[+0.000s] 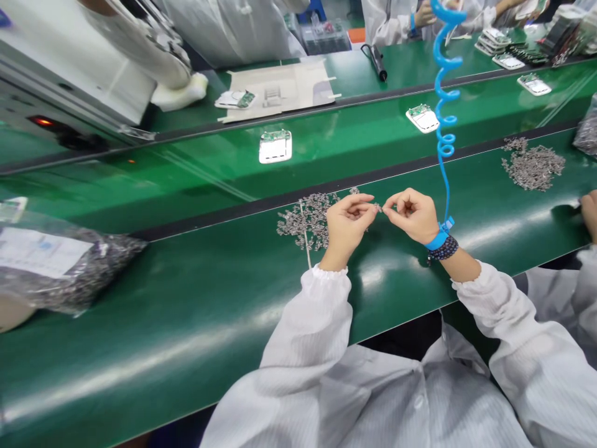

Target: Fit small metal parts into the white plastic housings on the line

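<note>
My left hand (349,225) and my right hand (414,214) meet above the green bench, thumbs and forefingers pinched together. Between their fingertips is a tiny silvery part (379,208), too small to make out its kind; both hands seem to grip it. A loose pile of small grey metal parts (312,218) lies beside and partly behind my left hand. Across that pile rests a thin pale stick (305,239). A blue wrist strap (439,236) circles my right wrist, above a dark beaded bracelet (444,249).
A coiled blue cord (446,96) hangs down to the strap. White device halves with green boards (275,147) lie on the green belt (345,140) behind. Left is a bag of metal parts (100,267); right, another pile (534,165). Co-workers' arms and a black tool (377,62) are across.
</note>
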Motion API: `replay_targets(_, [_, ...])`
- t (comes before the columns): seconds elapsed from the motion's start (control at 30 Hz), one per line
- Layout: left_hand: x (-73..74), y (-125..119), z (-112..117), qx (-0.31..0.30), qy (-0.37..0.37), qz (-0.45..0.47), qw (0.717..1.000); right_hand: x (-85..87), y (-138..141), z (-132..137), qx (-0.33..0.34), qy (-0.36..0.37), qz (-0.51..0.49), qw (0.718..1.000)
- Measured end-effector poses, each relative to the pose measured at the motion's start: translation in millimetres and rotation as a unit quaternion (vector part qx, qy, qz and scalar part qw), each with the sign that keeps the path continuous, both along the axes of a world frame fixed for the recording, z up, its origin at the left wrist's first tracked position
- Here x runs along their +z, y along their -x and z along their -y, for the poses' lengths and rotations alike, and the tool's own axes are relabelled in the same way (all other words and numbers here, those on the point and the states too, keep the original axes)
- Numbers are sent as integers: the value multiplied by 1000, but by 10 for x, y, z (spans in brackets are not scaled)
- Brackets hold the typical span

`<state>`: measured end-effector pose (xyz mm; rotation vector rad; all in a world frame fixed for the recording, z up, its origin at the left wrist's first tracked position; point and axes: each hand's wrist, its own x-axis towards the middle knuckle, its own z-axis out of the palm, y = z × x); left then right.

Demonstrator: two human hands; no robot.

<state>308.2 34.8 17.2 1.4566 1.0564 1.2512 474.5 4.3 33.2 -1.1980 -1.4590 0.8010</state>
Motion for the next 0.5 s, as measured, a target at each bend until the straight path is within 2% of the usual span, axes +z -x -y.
replay_targets(0.1, [12, 6, -15, -3, 3, 15, 1000, 11, -7, 15, 12, -28, 17, 999])
replay_targets(0.3, [73, -8, 28, 64, -70, -40, 995, -22, -12, -17, 26, -70, 78, 994])
replay_targets(0.37, [89, -21, 62, 75, -94, -64, 991, -53, 5, -34, 45, -39, 54, 997])
replay_targets(0.5, [103, -49, 119, 80, -152, -95, 981, -136, 50, -72, 91, 64, -55, 992])
